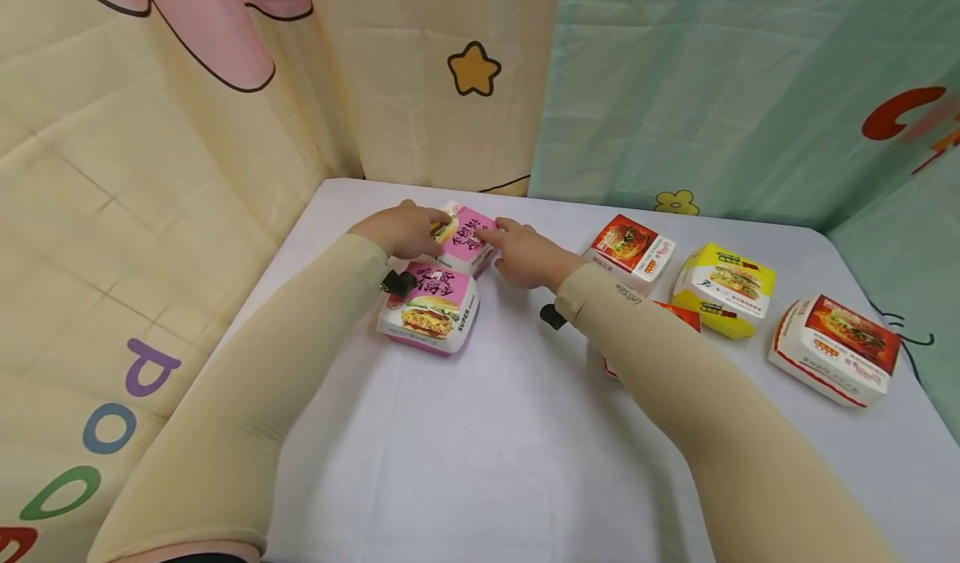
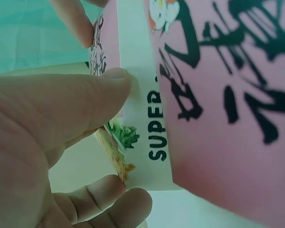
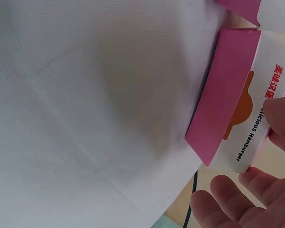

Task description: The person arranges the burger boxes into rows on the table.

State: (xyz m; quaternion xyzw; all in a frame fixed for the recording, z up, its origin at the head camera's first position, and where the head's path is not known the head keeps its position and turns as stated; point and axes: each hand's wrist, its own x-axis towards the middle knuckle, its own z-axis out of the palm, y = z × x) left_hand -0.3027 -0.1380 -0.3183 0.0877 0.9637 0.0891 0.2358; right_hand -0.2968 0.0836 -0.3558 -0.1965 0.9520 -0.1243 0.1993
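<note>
Two pink-and-white burger boxes lie one behind the other on the left half of the table. At the far burger box [image 1: 467,228] both hands grip opposite sides. My left hand [image 1: 403,228] has its thumb [image 2: 97,90] against the printed white side, with fingers round the left edge. My right hand [image 1: 528,255] holds the right side, thumb on the panel lettered "Delicious Hamburger" and index finger over the top. Just in front, very close to it, sits the near burger box [image 1: 431,313], lid closed; neither hand grips it. Part of the far box's left side is hidden by fingers.
To the right stand a red-and-white burger box [image 1: 633,251], a yellow one [image 1: 723,288] and another red-and-white one [image 1: 836,351]. A further red box [image 1: 682,316] is mostly covered by the right forearm. Curtains [image 1: 450,130] border the white table [image 1: 465,463].
</note>
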